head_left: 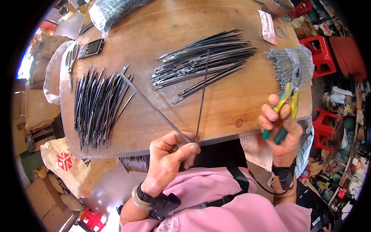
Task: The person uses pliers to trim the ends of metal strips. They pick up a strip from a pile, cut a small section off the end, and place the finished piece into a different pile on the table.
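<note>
At the table's front edge, my left hand (pixel 170 152) pinches the ends of two thin dark metal strips (pixel 157 111) between thumb and fingers. The strips spread apart in a V over the table; whether they are joined at my fingertips I cannot tell. My right hand (pixel 286 129) is closed round pliers (pixel 294 104) with yellow and green handles, its fingers wrapped over the grips. The jaws point away from me, in front of a bundle of thin grey wire-like pieces (pixel 279 63) in clear plastic. Nothing shows between the jaws.
On the wooden table (pixel 228 112) lie a left pile (pixel 100 110) and a far-middle pile (pixel 201 60) of dark strips. Scissors (pixel 70 62) and a phone (pixel 91 48) rest at far left, a white packet (pixel 267 27) at far right. Red stools (pixel 319 56) stand beyond the right edge.
</note>
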`<state>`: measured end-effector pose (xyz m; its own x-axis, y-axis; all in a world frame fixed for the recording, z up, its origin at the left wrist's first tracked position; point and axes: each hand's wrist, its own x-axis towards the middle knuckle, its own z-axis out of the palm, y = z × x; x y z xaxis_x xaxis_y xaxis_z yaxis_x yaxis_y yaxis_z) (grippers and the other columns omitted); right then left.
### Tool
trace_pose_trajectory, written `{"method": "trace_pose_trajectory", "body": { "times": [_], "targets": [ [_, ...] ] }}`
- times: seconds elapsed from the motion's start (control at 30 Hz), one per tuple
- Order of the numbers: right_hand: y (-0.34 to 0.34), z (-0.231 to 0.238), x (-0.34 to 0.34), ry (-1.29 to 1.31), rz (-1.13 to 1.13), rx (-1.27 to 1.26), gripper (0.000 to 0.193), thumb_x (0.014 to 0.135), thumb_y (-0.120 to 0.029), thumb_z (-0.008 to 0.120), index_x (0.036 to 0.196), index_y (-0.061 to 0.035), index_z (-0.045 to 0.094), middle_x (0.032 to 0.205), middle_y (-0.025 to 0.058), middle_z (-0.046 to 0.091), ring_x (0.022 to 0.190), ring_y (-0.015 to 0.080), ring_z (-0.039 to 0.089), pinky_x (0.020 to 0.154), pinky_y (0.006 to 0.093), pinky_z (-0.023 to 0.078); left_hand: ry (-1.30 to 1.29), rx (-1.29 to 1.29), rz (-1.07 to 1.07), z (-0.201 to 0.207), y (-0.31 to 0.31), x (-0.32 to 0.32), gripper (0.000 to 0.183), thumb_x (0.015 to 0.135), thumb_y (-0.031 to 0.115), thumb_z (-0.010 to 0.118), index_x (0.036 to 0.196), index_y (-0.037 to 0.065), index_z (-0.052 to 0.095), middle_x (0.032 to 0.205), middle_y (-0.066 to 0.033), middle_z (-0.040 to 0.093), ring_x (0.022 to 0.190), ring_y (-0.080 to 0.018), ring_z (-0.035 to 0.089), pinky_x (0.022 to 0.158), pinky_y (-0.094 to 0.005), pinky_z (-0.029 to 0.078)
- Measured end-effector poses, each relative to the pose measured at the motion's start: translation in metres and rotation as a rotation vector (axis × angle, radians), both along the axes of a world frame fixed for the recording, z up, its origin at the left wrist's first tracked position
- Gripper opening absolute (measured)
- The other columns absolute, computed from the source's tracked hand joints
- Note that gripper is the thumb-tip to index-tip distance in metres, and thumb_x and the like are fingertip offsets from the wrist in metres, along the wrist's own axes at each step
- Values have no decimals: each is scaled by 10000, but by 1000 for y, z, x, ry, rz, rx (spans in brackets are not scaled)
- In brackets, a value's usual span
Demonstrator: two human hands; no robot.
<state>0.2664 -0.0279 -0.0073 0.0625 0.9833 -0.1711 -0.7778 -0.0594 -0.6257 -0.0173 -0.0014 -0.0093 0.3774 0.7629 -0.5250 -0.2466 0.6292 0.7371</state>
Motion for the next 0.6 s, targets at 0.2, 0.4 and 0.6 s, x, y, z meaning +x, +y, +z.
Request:
{"method": "trace_pose_trajectory", "body": {
  "times": [0.2,0.4,0.6],
  "targets": [
    [-1,14,0,-770,-68,58,163,844,-69,725,975,12,671,1177,150,567,909,170,547,820,292,447,47,-13,-32,3,-2,-2,41,895,-23,693,907,-42,658,752,-53,653,557,-68,531,500,-212,422],
    [3,31,14,-1310,113,239,233,784,-6,760,1001,-11,675,1122,107,594,846,191,604,742,346,502,117,23,-148,8,-2,2,20,888,-42,680,888,-43,661,716,-25,629,583,-52,531,527,-203,422],
    [35,45,-27,-1869,215,623,251,644,-65,750,875,-34,657,1038,111,579,953,302,565,978,455,365,138,-32,-375,5,3,-4,24,871,-46,674,889,-50,660,704,-8,609,588,-54,538,544,-206,435]
  ]
}}
